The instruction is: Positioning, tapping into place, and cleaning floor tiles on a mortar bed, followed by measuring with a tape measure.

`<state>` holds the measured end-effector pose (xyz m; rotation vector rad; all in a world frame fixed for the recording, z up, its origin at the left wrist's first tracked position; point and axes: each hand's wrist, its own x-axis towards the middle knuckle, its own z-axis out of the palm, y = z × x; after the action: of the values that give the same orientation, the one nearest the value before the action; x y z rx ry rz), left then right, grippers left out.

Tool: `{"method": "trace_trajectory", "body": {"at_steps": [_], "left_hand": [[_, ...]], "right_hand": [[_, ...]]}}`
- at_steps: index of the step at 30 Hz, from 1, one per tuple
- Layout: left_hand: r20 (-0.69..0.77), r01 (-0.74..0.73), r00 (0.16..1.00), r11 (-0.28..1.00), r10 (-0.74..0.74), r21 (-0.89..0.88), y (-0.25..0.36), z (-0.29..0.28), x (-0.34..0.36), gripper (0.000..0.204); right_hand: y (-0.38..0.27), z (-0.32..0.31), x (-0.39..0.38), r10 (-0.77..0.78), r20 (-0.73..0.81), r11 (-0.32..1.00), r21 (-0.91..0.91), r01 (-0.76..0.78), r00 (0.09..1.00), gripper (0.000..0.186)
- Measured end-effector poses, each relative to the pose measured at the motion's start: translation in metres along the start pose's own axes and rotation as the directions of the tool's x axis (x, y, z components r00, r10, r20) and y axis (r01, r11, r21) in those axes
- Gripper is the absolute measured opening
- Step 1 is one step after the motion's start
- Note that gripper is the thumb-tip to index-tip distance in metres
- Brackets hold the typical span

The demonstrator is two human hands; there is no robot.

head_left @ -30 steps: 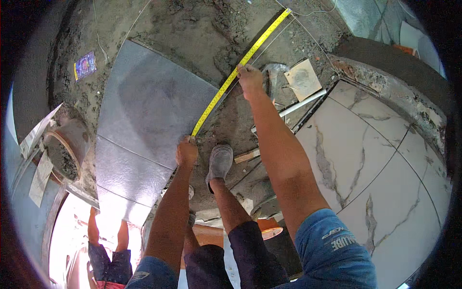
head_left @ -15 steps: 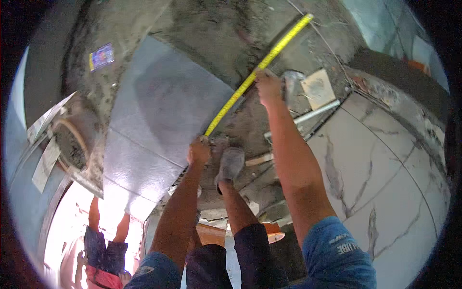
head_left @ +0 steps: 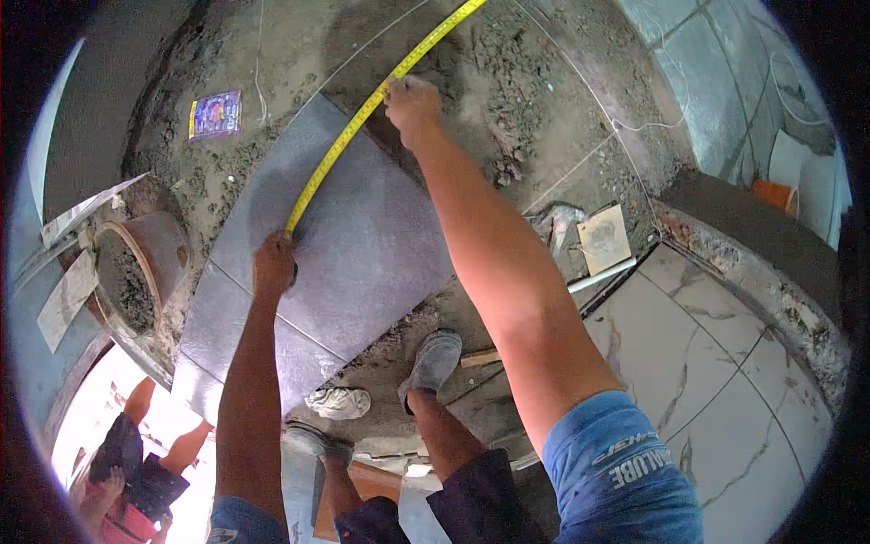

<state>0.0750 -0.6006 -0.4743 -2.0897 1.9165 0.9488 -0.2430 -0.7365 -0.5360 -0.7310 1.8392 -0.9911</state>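
A yellow tape measure (head_left: 340, 143) is stretched in a slight curve over a grey floor tile (head_left: 362, 236) and on past its far edge. My left hand (head_left: 274, 261) is closed on the tape's near end, above the tile; whether the case is in the palm is hidden. Farther out, my right hand (head_left: 414, 107) pinches the blade partway along, above the tile's far side. The blade's far end runs out at the top of the picture.
A bucket of mortar (head_left: 127, 276) stands at the left. A coloured packet (head_left: 216, 116) lies on rough mortar. White marbled tiles (head_left: 707, 381) lie at the right, near a small square tile piece (head_left: 604, 239). Another person (head_left: 136, 462) is at lower left.
Both hands and the tape have shifted left, from the grey tile's right edge to over the tile. The right hand has also moved farther out. Both keep hold of the tape.
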Motion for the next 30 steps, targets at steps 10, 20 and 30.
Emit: {"method": "trace_trajectory", "body": {"at_steps": [10, 20, 30], "left_hand": [[0.033, 0.024, 0.999, 1.000, -0.024, 0.002, 0.025, -0.008, 0.055, 0.041], [0.126, 0.068, 0.987, 0.971, -0.099, 0.229, 0.023, -0.025, 0.071, 0.046], [0.085, 0.135, 0.982, 0.948, -0.166, 0.288, 0.015, -0.049, 0.079, 0.049]], "right_hand": [[0.041, -0.007, 0.082, -0.399, 0.135, 0.779, -0.472, 0.413, 0.907, 0.024], [0.043, 0.020, 0.096, -0.002, -0.008, 0.977, -0.214, 0.000, 1.000, 0.035], [0.041, 0.021, 0.094, -0.208, 0.089, 0.971, -0.105, 0.216, 0.974, 0.021]]}}
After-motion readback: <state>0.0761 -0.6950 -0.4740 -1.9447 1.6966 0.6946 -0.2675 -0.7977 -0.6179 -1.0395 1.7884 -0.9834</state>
